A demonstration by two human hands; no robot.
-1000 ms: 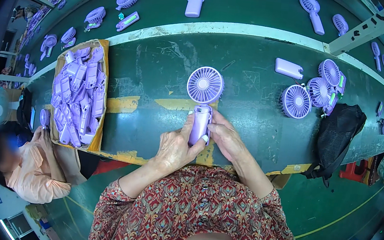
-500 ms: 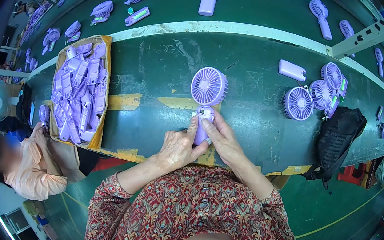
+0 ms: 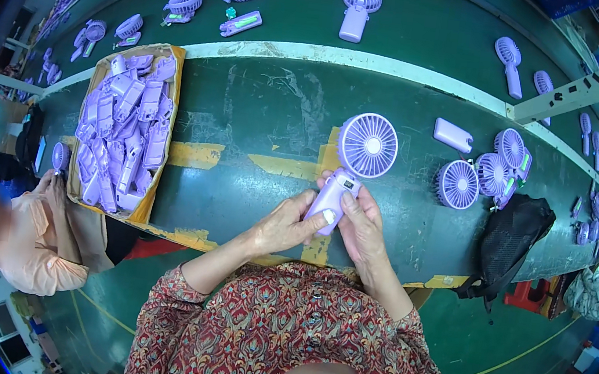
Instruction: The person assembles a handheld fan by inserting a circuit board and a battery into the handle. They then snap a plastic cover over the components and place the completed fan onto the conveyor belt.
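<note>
Now fan point(image 3: 367, 147) leans R vs upright prev., L grip point(image 3: 284, 224) & R grip point(image 3: 364, 231) clamped on it.

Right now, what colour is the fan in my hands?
The handheld fan is light purple, best seen in the head view.

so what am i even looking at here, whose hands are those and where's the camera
No machine here: these are a person's own bare hands. A wide fisheye camera worn on their head looks down, so straight edges appear bent. The left hand and right hand together hold a purple handheld fan above a green bench. To the left is a box full of purple plastic parts; to the right, more fan heads and a black bag.
</note>
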